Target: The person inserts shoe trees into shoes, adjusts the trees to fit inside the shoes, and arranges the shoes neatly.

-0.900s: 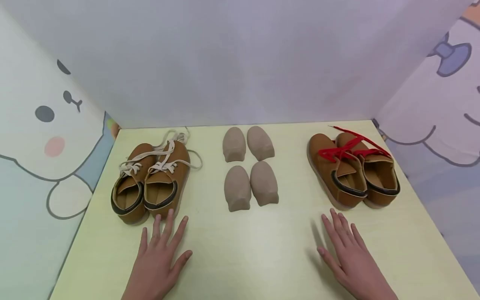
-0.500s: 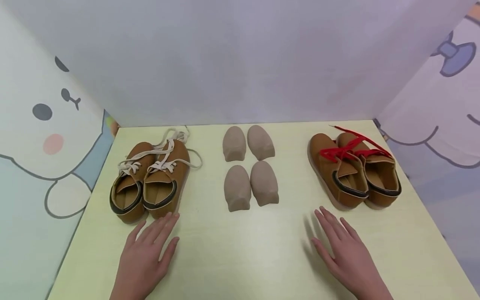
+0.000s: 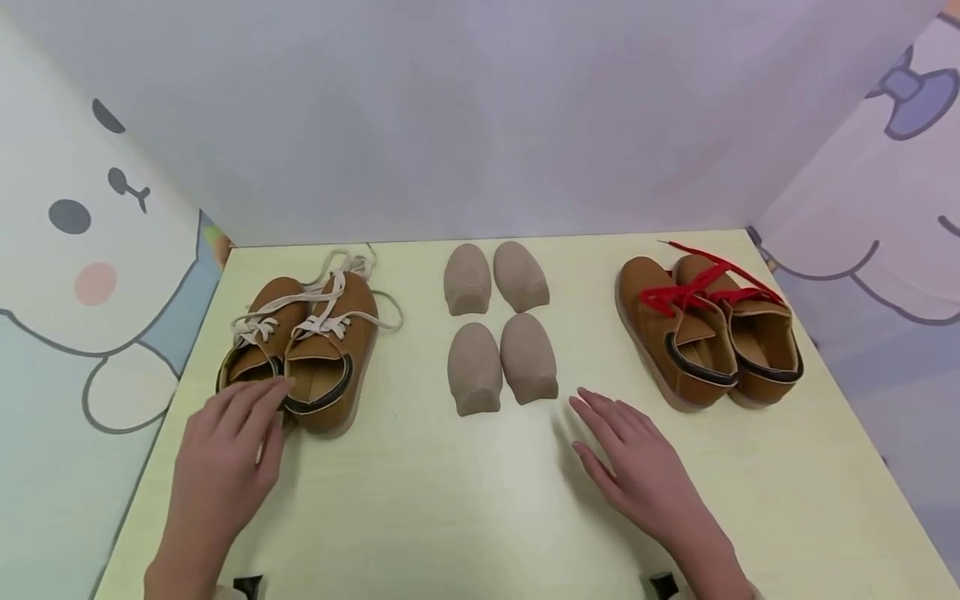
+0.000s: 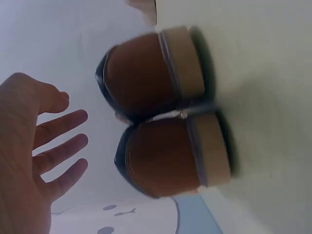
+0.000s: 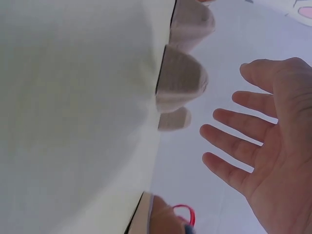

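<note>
My left hand (image 3: 225,454) hovers at the heels of a pair of brown shoes (image 3: 360,325) with loose off-white laces (image 3: 337,296). Its fingers are loosely bent and hold nothing; in the head view they cover the left shoe's heel. The left wrist view shows a gap between the fingers and both shoe heels (image 4: 161,158). Over the table, just in front of the foam-like, grey-beige shoe-toe-shaped inserts (image 3: 475,367), is my right hand (image 3: 637,467), fingers extended and holding nothing. Another two inserts (image 3: 520,275) lie behind the nearer two.
At the right stand brown shoes (image 3: 663,350) with red laces (image 3: 682,293). The pale yellow table (image 3: 450,500) ends at a plain wall (image 3: 480,117) behind. Cartoon-printed side panels (image 3: 45,292) flank it.
My left hand has moved left and lifted over the left shoe's heel, its fingers bending from spread. My right hand has shifted left, away from the red-laced shoes toward the inserts.
</note>
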`<state>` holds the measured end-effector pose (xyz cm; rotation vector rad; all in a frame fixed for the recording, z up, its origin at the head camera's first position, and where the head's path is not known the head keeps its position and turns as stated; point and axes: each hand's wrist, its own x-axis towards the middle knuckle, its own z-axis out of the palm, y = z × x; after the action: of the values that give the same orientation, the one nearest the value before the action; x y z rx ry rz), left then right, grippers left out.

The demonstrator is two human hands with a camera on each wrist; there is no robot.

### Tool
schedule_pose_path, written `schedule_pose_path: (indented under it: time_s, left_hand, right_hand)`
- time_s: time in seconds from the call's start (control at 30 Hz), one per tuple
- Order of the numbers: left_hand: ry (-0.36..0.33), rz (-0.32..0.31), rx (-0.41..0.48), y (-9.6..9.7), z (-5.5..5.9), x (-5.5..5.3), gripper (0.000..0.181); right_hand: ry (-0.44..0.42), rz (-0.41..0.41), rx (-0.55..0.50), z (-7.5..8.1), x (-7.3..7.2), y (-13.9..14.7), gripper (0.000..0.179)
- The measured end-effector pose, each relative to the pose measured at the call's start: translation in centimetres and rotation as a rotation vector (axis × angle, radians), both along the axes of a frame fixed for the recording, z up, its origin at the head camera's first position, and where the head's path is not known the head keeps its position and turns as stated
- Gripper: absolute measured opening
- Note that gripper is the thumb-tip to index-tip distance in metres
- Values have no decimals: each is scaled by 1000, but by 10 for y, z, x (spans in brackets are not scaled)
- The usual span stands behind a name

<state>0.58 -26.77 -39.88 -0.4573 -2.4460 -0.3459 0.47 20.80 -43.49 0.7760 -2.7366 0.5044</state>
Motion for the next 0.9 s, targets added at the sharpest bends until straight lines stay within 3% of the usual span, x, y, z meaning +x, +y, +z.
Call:
schedule_pose_path:
  time_s: [0.13,0.37,0.67,0.9]
  left_hand:
    - [5,20,-3,-14,6,-10,42]
    - [-74,20,-62,-34,13,-28,44]
    - [-244,-45,3,-55,2,-44,60]
    - [-301,-44,19,-68,-2,-54,72]
  right_hand:
    - [5,52,-5,5,-11,-16,54]
    - [-25,141,8,13,-28,-43,58]
    - [-18,205,41,10,-45,-72,59]
    - [14,210,93,13,-53,-91,55]
